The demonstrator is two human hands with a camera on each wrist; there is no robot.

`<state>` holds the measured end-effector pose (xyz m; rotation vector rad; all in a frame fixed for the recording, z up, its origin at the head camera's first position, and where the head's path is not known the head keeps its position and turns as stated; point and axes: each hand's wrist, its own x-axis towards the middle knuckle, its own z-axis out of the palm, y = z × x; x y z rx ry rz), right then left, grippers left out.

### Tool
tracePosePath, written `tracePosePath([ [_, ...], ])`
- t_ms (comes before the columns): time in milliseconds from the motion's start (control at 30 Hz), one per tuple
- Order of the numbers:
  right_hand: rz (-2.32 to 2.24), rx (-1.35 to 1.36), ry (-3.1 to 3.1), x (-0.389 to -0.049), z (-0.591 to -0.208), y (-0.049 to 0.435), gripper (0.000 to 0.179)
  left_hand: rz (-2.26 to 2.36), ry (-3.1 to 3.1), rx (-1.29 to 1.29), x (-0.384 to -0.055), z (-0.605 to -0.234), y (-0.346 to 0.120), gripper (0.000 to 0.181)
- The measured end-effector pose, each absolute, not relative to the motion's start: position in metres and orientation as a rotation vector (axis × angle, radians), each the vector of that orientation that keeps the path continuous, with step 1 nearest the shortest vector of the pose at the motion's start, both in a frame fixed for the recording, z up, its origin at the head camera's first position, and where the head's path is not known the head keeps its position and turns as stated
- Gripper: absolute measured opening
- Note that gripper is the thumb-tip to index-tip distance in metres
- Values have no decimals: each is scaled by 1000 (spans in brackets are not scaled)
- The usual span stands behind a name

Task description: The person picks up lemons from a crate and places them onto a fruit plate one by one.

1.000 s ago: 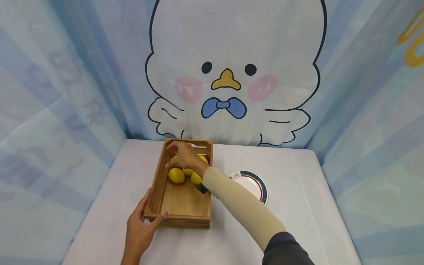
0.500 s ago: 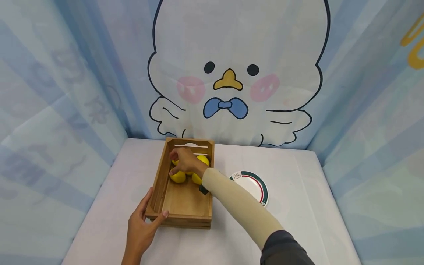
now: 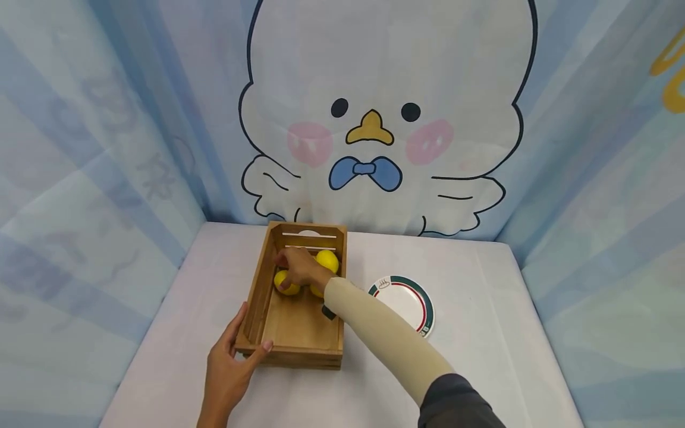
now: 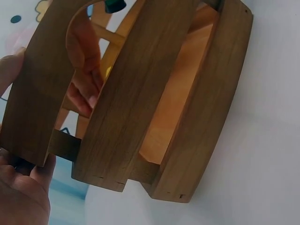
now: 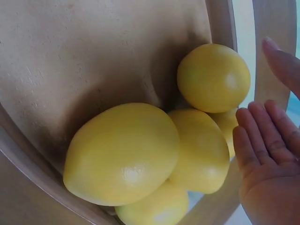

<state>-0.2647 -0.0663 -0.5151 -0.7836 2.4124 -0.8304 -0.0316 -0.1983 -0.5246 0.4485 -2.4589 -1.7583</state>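
Observation:
In the head view a slatted wooden crate [image 3: 302, 355] stands on the white table, with several yellow lemons gathered toward its far end. My left hand [image 3: 227, 368] grips the crate's near left corner, thumb over the rim and fingers along the side; the left wrist view shows this hand [image 4: 26, 187] by the end slats. Inside the crate, my right hand [image 3: 299, 266] hovers over the lemons and hides some of them. Up close in the right wrist view, a large lemon [image 5: 124, 154] lies against others, while a rounder lemon [image 5: 213, 77] sits nearest the extended fingers [image 5: 262, 126].
To the right of the crate lies a white plate with a green and red rim [image 3: 428, 312], partly covered by my right sleeve [image 3: 385, 336]. Behind the table hangs a printed curtain [image 3: 374, 77], and more curtain closes in both sides.
My right hand has come lower and slightly nearer to me, its thumb now overlapping the left lemon. My left hand keeps its hold on the crate corner.

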Motion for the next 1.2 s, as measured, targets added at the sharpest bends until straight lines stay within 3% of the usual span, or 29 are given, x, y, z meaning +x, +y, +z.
tracePosePath([
  [267, -775, -773, 2453, -266, -517, -68, 66, -1747, -2452, 431, -32, -525, -200, 90],
  [1200, -531, -847, 2408, -265, -521, -70, 44, -1753, -2453, 424, -32, -525, -199, 92],
])
